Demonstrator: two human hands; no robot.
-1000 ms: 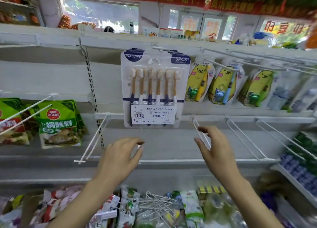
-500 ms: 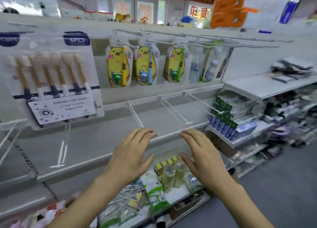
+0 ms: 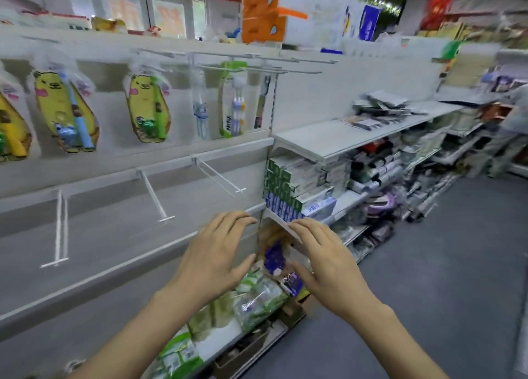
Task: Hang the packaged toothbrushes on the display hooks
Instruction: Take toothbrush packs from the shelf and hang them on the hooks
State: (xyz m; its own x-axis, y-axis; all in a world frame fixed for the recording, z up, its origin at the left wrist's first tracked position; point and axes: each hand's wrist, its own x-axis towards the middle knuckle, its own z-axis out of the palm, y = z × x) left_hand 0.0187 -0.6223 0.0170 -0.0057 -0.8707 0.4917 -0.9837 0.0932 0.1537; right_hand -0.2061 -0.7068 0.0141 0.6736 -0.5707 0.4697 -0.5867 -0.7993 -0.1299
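Hovering side by side, left hand (image 3: 213, 261) and right hand (image 3: 328, 260) each show a released, empty grip.

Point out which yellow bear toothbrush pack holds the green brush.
The right-hand yellow bear toothbrush pack, hanging beside the clear toothbrush packs. Its brush is green; the yellow bear pack to its left holds a blue one.

a shop: stocked shelves (image 3: 337, 138), packaged toothbrushes (image 3: 147, 108) on display hooks (image 3: 218, 174), an aisle.
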